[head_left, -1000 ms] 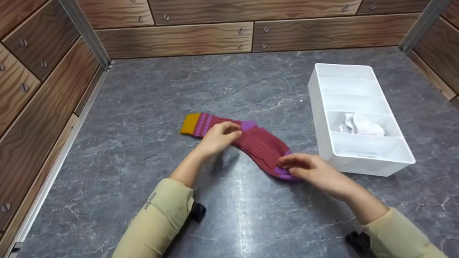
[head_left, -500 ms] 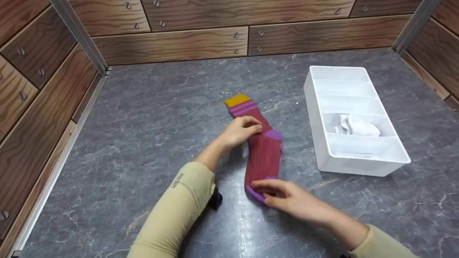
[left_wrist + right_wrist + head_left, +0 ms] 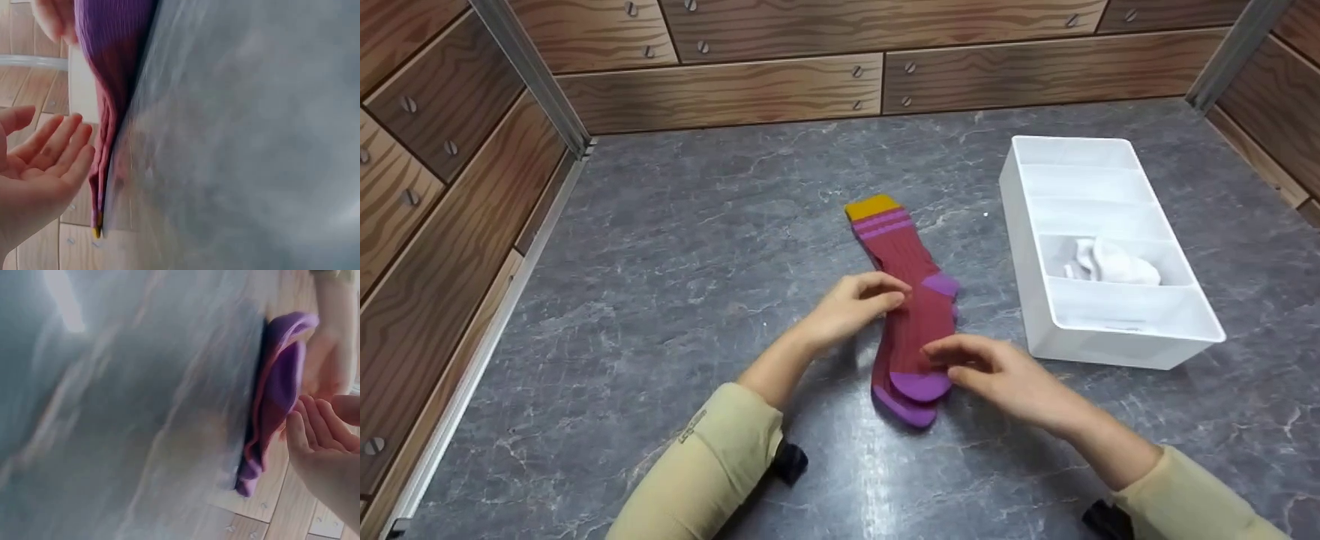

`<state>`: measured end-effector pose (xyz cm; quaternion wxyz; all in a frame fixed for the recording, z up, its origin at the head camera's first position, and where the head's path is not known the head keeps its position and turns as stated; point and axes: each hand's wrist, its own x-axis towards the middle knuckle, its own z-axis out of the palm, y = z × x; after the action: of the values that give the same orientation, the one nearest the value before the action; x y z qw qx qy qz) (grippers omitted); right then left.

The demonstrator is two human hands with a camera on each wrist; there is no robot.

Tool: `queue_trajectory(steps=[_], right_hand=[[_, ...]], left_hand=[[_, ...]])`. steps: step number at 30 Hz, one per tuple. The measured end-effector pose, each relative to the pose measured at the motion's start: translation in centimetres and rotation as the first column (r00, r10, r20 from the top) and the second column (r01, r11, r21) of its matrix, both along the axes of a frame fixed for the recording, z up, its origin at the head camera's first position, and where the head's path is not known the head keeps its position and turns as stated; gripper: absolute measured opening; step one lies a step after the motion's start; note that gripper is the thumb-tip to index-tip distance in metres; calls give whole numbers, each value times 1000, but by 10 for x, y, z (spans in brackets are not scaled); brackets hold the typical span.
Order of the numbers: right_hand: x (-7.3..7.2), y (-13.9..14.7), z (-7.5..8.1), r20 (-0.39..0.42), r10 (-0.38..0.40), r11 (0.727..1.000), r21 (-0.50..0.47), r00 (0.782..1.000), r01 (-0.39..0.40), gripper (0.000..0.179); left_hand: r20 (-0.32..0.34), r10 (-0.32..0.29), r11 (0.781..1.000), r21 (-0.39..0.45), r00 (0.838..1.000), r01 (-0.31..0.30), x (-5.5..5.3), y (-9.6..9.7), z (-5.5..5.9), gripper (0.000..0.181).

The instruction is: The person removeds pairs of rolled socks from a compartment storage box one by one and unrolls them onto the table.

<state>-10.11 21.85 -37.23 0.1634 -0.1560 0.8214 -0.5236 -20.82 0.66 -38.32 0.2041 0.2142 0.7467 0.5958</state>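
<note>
A pair of burgundy socks (image 3: 919, 315) lies on the grey table, one on top of the other. Their mustard cuff (image 3: 873, 207) points away from me and the purple toes (image 3: 921, 386) face me, the lower toe sticking out past the upper. Over the left edge of the socks, near the middle, is my left hand (image 3: 855, 306); its fingers are loosely bent, and the left wrist view shows its palm bare. My right hand (image 3: 997, 375) is at the right side of the toes, fingertips (image 3: 301, 417) right at the upper sock, thumb held apart.
A white divided box (image 3: 1039, 300) stands on the table to the right, with a bundled white sock (image 3: 1114, 262) in one compartment. Wood-patterned walls (image 3: 720, 94) bound the table at the back and both sides.
The socks have turned from lying crosswise to pointing away from me. The upper toe now shows separately from the lower one. My right hand has shifted up and right from the toe end.
</note>
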Motion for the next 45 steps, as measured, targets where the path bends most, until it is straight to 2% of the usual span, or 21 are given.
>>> queue_trajectory(steps=[4,8,10,15,22,27,29,34,36,38,41,43,45], right_hand=[[-2,2,-6,38,34,999,33,999,-35,38],[1,-1,-9,43,69,997,24,997,-70,38],[3,-4,-9,39,83,996,20,996,-84,38],[8,-11,-6,30,101,994,34,994,-102,38],[13,-10,-3,4,109,992,58,994,-109,39],[17,-3,-1,-8,90,992,94,996,-89,38],[20,1,-1,-23,84,991,108,996,-81,37],[23,9,-1,-39,63,994,91,997,-59,33],[24,10,-1,-58,28,997,72,998,-24,30],[24,10,-1,-105,-32,996,75,994,40,25],[23,9,-3,-222,-109,981,133,969,141,16],[24,8,-5,-294,-120,967,180,948,179,15],[26,7,-8,-352,-91,963,208,932,173,20]], left_hand=[[26,51,998,-48,998,-50,4,3,0,27],[163,99,995,-19,982,-98,0,8,-3,27],[210,103,994,0,972,-105,-3,11,-3,27],[241,73,996,32,968,-83,-7,22,-1,28],[270,60,995,66,961,-81,-7,47,-3,25],[292,13,996,83,956,-39,-6,60,-3,26],[307,-9,996,85,952,-18,-7,62,-4,26],[368,-59,994,109,928,20,-15,58,-1,28],[377,-37,991,131,926,-13,-22,56,1,27],[372,19,986,149,928,-80,-30,56,2,26],[346,131,968,158,929,-196,-46,60,2,25],[331,185,959,145,925,-244,-57,64,1,25],[320,213,954,133,923,-267,-66,69,-1,27]])
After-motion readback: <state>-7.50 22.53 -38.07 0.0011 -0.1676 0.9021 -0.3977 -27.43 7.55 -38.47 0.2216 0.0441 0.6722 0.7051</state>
